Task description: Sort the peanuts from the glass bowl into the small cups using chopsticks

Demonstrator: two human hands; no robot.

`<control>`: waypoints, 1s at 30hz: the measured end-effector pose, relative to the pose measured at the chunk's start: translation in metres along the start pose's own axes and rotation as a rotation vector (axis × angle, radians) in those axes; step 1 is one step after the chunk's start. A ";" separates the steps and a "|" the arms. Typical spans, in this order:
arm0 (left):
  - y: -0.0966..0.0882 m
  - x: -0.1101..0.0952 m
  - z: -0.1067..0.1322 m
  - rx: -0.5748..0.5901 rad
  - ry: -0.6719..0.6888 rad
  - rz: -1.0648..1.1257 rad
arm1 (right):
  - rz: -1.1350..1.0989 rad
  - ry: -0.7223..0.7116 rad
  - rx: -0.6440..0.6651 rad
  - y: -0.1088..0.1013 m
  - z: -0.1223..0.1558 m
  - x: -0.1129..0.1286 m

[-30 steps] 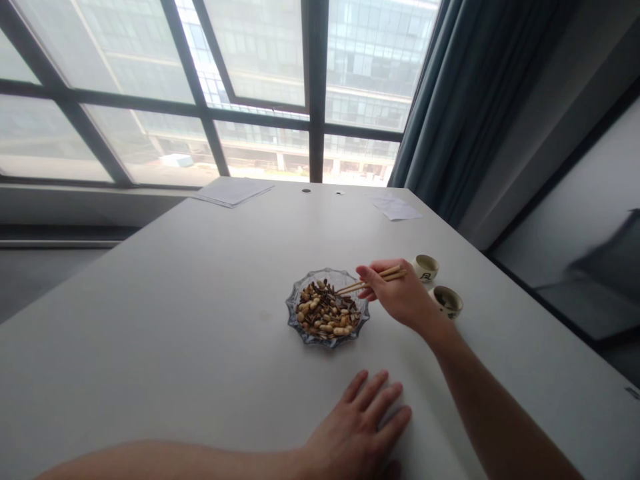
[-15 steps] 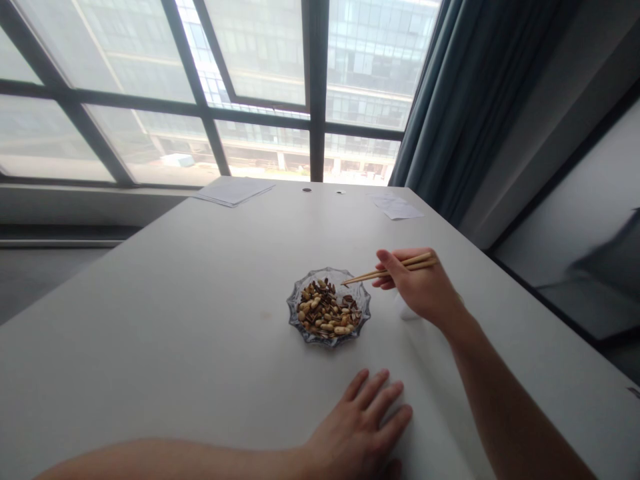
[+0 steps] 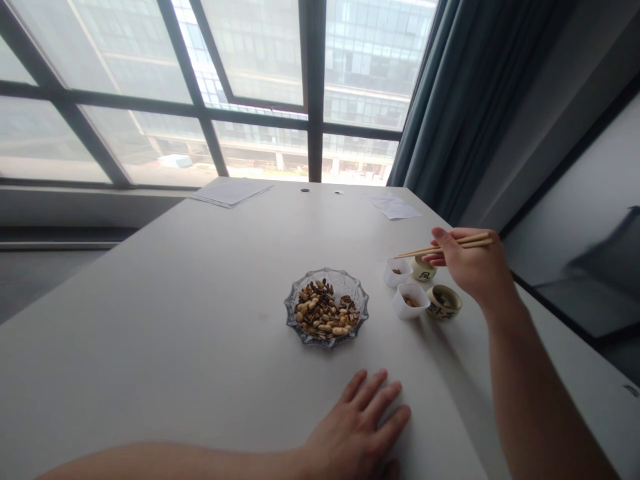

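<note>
My right hand is closed around a pair of chopsticks, whose tips hover just above the rear white plastic cup. A few dark bits lie inside that cup. In front of it, another white cup holds brownish pieces. Two cream ceramic cups with dark characters, a rear one partly under my hand and a front one, stand to the right. Peanuts in shells and dark seeds lie mixed in a clear glass bowl. My left hand rests flat on the table, fingers spread.
The white table reaches to the windows. Paper sheets lie at its far left and a thin sheet at its far right. A dark curtain hangs behind the right corner.
My right hand has moved right with the chopsticks, from over the glass bowl to over the small cups, which now show. My left hand has stayed put.
</note>
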State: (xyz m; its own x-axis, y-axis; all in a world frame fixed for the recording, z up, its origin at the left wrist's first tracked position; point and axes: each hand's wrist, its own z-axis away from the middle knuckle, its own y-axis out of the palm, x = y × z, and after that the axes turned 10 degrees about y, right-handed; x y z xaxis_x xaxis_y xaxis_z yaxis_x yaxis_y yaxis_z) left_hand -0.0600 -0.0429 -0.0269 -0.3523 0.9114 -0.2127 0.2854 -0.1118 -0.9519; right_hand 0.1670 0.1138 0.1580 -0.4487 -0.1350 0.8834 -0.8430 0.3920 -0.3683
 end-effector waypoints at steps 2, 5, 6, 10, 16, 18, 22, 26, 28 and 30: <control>-0.001 0.000 0.000 0.007 0.003 0.004 | -0.012 -0.014 -0.008 0.001 0.001 0.002; -0.001 0.000 0.000 0.006 0.003 0.008 | -0.081 -0.022 0.007 0.005 0.008 0.008; -0.001 0.000 0.000 0.003 0.001 0.007 | -0.115 -0.018 0.040 0.007 0.012 0.011; 0.001 0.000 0.000 -0.003 0.001 -0.004 | -0.175 -0.032 0.325 0.023 0.033 0.023; 0.002 -0.001 -0.001 -0.008 -0.001 -0.005 | -0.084 -0.165 0.744 0.050 0.060 0.032; 0.002 -0.001 -0.001 -0.009 -0.004 -0.006 | -0.079 -0.222 0.791 0.056 0.064 0.032; 0.003 -0.001 -0.001 -0.011 0.000 -0.010 | -0.051 -0.304 0.803 0.065 0.068 0.030; 0.004 0.000 0.000 -0.018 0.001 -0.016 | -0.019 -0.293 0.798 0.067 0.069 0.027; 0.004 0.000 0.000 -0.016 0.006 -0.018 | -0.024 -0.264 0.783 0.065 0.069 0.029; 0.004 0.000 0.000 -0.015 0.005 -0.019 | -0.046 -0.234 0.759 0.059 0.068 0.032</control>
State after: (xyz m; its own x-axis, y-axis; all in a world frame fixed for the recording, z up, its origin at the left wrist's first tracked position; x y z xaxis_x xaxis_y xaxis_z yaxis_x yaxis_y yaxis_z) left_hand -0.0588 -0.0436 -0.0307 -0.3529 0.9154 -0.1937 0.2917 -0.0890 -0.9523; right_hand 0.0826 0.0711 0.1449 -0.3886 -0.3565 0.8497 -0.7964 -0.3339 -0.5043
